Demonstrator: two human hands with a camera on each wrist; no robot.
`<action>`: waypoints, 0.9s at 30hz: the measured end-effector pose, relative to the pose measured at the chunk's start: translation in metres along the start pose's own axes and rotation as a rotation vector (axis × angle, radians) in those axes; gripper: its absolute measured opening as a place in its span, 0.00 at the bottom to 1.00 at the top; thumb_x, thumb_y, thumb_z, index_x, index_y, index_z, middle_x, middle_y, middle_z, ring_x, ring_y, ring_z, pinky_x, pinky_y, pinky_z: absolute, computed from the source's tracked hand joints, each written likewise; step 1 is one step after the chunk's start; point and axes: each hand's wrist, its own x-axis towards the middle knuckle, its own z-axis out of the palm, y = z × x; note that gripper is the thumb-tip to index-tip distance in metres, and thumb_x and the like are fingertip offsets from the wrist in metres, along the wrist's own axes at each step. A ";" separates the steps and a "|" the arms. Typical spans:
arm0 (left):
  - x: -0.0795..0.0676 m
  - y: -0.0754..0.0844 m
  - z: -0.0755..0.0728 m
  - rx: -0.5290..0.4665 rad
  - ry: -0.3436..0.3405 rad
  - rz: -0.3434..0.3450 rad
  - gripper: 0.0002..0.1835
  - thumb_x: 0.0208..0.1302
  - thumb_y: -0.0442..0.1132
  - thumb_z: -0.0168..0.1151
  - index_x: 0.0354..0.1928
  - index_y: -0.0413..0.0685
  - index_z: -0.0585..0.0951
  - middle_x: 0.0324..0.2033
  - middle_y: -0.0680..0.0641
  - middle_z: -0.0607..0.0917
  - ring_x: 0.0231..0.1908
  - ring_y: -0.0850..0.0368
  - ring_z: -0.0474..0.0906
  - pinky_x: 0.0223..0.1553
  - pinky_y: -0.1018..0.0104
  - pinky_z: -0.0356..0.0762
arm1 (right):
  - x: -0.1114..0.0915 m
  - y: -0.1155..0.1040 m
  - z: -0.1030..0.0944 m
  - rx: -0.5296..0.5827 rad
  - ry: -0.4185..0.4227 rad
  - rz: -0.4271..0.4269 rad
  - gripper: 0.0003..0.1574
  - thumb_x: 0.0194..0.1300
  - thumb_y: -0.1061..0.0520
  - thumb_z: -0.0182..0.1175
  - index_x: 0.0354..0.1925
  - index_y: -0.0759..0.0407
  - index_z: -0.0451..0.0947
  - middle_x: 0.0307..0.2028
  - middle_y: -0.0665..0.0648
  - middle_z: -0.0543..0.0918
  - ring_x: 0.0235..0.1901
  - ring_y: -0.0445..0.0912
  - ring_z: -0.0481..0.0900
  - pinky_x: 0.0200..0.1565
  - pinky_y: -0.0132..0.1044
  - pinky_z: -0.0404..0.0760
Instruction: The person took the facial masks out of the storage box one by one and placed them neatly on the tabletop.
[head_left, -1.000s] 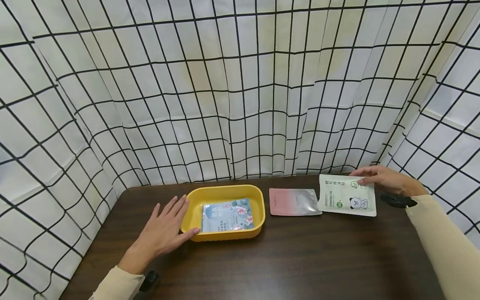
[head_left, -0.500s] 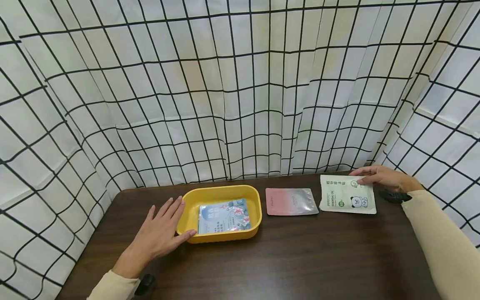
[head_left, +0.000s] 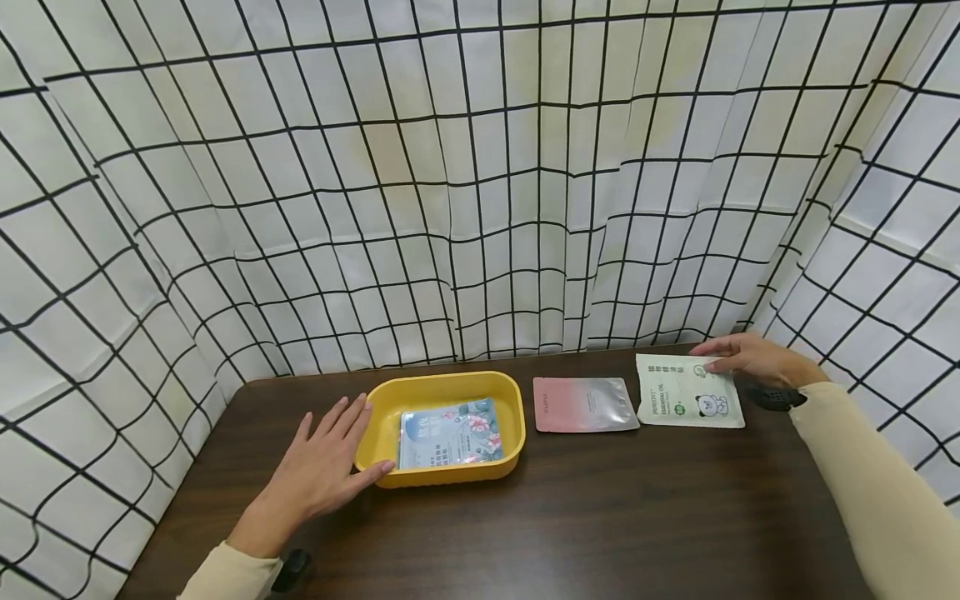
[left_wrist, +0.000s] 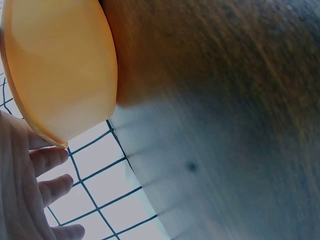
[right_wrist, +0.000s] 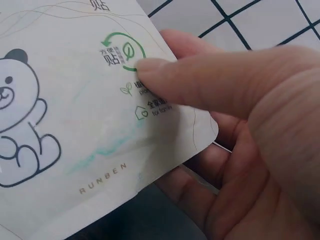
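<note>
My left hand (head_left: 322,458) rests against the left end of a yellow plastic basket (head_left: 450,477), fingers straight and spread, thumb along its near rim. Inside the basket lies a blue sachet (head_left: 450,433) printed with pink flowers. At the right, my right hand (head_left: 757,358) pinches the upper right edge of a pale green pouch (head_left: 686,396) with a cartoon bear on it. In the right wrist view the thumb (right_wrist: 190,82) presses on the pouch's face and the other fingers are behind it. A pink and silver pouch (head_left: 585,405) lies flat between basket and green pouch.
Everything stands on a dark brown wooden table (head_left: 562,533). White cloth with a black grid (head_left: 480,208) hangs behind the table's far edge and along both sides.
The green pouch in my right hand has come down slightly and now sits a little lower, near the table. My left hand stays on the basket; the head view has shifted slightly.
</note>
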 end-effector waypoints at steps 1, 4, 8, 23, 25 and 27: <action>0.000 0.000 0.000 0.000 0.001 0.001 0.53 0.66 0.76 0.47 0.77 0.40 0.62 0.77 0.40 0.61 0.75 0.37 0.57 0.68 0.25 0.52 | 0.001 0.000 0.001 -0.008 -0.004 -0.002 0.32 0.69 0.58 0.65 0.66 0.71 0.72 0.61 0.66 0.79 0.49 0.46 0.82 0.50 0.41 0.82; 0.000 0.000 0.000 0.001 0.003 0.002 0.53 0.65 0.76 0.47 0.77 0.40 0.62 0.77 0.40 0.61 0.75 0.37 0.57 0.68 0.25 0.52 | 0.002 -0.001 0.004 -0.041 -0.007 0.000 0.30 0.69 0.58 0.65 0.65 0.71 0.73 0.58 0.64 0.81 0.48 0.46 0.83 0.50 0.40 0.82; 0.000 0.000 0.001 -0.002 -0.003 -0.005 0.53 0.65 0.77 0.47 0.77 0.41 0.62 0.77 0.40 0.61 0.75 0.37 0.57 0.69 0.25 0.52 | 0.002 -0.001 0.005 -0.066 -0.006 0.004 0.30 0.69 0.58 0.65 0.64 0.70 0.74 0.57 0.65 0.82 0.49 0.48 0.83 0.50 0.39 0.81; 0.000 0.000 0.001 -0.001 0.006 -0.001 0.53 0.66 0.76 0.47 0.77 0.40 0.62 0.77 0.40 0.61 0.75 0.37 0.57 0.68 0.25 0.52 | 0.008 -0.001 0.008 -0.190 -0.052 -0.018 0.26 0.68 0.60 0.65 0.62 0.67 0.77 0.58 0.66 0.81 0.51 0.50 0.80 0.51 0.40 0.79; -0.001 -0.001 0.001 0.002 0.008 0.000 0.53 0.66 0.76 0.47 0.77 0.40 0.62 0.77 0.40 0.61 0.75 0.37 0.57 0.68 0.25 0.53 | 0.009 -0.001 0.009 -0.193 -0.056 -0.017 0.26 0.68 0.61 0.65 0.62 0.67 0.77 0.59 0.66 0.81 0.52 0.51 0.80 0.52 0.40 0.78; -0.001 -0.001 0.000 0.005 0.008 -0.001 0.53 0.66 0.76 0.47 0.77 0.40 0.62 0.77 0.40 0.62 0.75 0.37 0.57 0.68 0.25 0.53 | 0.011 -0.001 0.010 -0.198 -0.063 -0.020 0.26 0.69 0.61 0.64 0.62 0.67 0.77 0.59 0.66 0.80 0.53 0.51 0.79 0.52 0.41 0.78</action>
